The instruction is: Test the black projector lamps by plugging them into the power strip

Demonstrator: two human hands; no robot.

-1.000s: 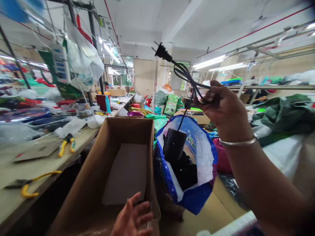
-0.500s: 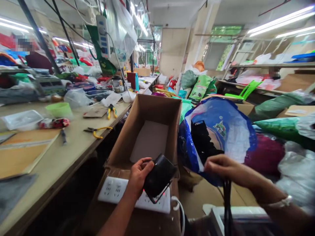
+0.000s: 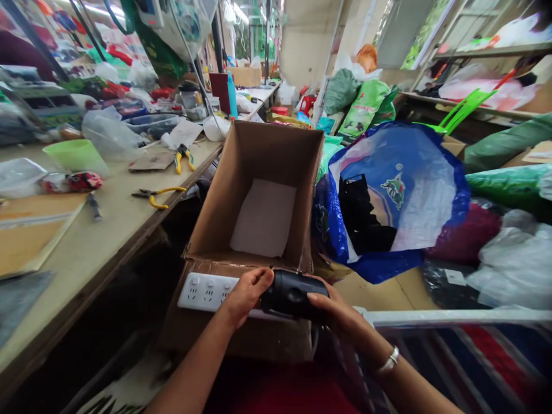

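A: Where is the black device now?
B: Between the two hands, in front of the person; it lies sideways, just past the near edge of the cardboard box, and hides part of the white power strip from view; whether it touches the strip, I cannot tell.
A: How does each hand grip it?
B: The left hand pinches its left end, thumb and fingers closed on it; the right hand wraps the right end, its thumb laid across the near face; a silver bracelet circles that wrist.
A: And the box?
B: It stands open at the top, with a pale sheet lying on its floor; the power strip rests on brown cardboard at its near side.
A: What sits to the right of it?
B: A blue bag, its mouth gaping wide; black items lie inside, too dark to tell apart.
A: And on the left?
B: A long table; near its edge lie yellow-handled pliers, with a second pair of pliers farther back; a light green cup stands farther left.
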